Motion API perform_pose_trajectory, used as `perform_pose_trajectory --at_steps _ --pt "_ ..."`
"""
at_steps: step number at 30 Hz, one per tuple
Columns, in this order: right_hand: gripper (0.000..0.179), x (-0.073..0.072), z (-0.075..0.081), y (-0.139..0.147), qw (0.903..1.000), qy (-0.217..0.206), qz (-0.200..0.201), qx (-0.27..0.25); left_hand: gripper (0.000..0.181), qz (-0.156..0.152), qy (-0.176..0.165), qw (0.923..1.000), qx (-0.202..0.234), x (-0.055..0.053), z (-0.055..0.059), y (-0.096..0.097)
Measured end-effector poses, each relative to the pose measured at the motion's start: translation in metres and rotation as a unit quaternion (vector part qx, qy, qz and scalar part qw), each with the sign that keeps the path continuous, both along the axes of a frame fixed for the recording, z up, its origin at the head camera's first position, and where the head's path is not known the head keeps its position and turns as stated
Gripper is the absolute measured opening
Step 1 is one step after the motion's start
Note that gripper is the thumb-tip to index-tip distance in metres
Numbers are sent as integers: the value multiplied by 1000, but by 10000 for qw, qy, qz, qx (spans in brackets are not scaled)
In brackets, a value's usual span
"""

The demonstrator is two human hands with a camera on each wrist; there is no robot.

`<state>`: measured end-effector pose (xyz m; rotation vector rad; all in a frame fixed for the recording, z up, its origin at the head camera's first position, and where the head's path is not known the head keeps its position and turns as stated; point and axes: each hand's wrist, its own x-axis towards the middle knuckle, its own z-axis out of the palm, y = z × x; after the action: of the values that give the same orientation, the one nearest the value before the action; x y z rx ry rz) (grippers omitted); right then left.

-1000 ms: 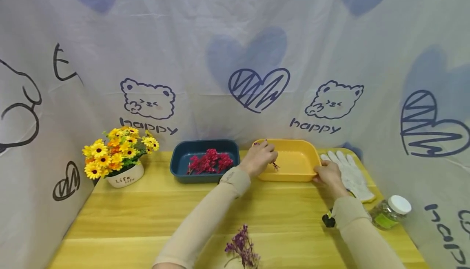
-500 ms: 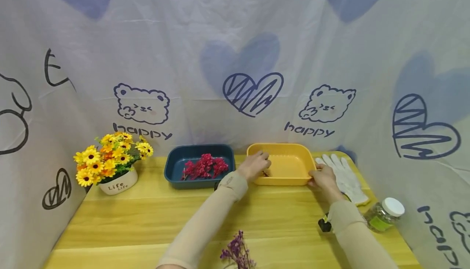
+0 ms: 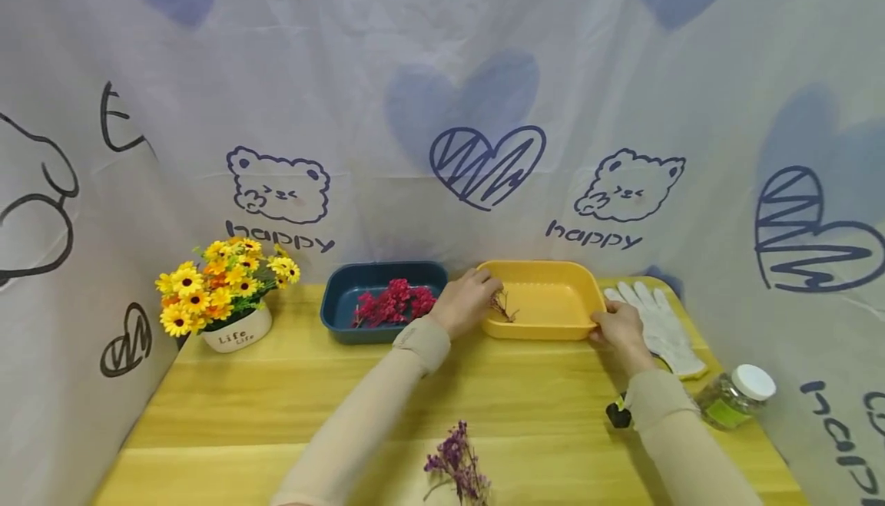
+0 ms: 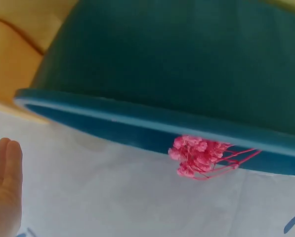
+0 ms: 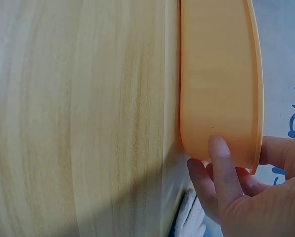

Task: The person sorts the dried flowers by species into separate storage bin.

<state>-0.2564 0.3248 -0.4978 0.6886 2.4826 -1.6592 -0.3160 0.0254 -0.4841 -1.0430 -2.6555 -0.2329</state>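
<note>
My left hand (image 3: 465,300) is at the left end of the yellow tray (image 3: 600,291), its fingertips right at the rim. Beside them, inside the tray, a dried flower sprig (image 3: 503,306) shows thin brownish stems; its upper part is hidden. In the left wrist view the fingers (image 4: 11,165) look straight and held together. My right hand (image 5: 236,182) grips the yellow tray's right front corner, thumb and fingers on either side of the wall. A dark blue tray (image 3: 332,320) with red dried flowers (image 3: 394,302) stands left of the yellow one, partly behind my left wrist.
Purple dried flowers (image 3: 456,460) lie at the table's front. A white glove (image 3: 660,329), a lidded jar (image 3: 736,398) and a small black object (image 3: 618,414) are on the right. Potted yellow artificial flowers (image 3: 221,291) stand at the left. A printed curtain (image 3: 387,206) backs the wooden table (image 3: 525,406).
My left hand has drawn back leftward from over the yellow tray to its left rim. The sprig's stems now show apart from the fingers. My right hand stays on the tray's corner.
</note>
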Motion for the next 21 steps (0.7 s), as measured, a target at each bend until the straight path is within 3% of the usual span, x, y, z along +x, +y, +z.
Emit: perform_pose_trajectory --at_steps 4,8,13,18,21 --pt "57 0 0 1 10000 -40 -33 -71 23 -215 -30 9997 98 15 6 -9" --pt "56 0 1 2 9999 -11 -12 -114 21 -742 -292 9966 190 35 15 -16" --pt "56 0 1 0 9998 16 -31 -205 20 -1524 -737 9850 326 60 22 -23" --pt "59 0 0 -2 9998 -22 -3 -190 21 -1977 -1182 9727 291 89 28 -29" --pt "61 0 0 -2 9998 -67 36 -160 25 -2260 -1551 9615 211 110 36 -32"
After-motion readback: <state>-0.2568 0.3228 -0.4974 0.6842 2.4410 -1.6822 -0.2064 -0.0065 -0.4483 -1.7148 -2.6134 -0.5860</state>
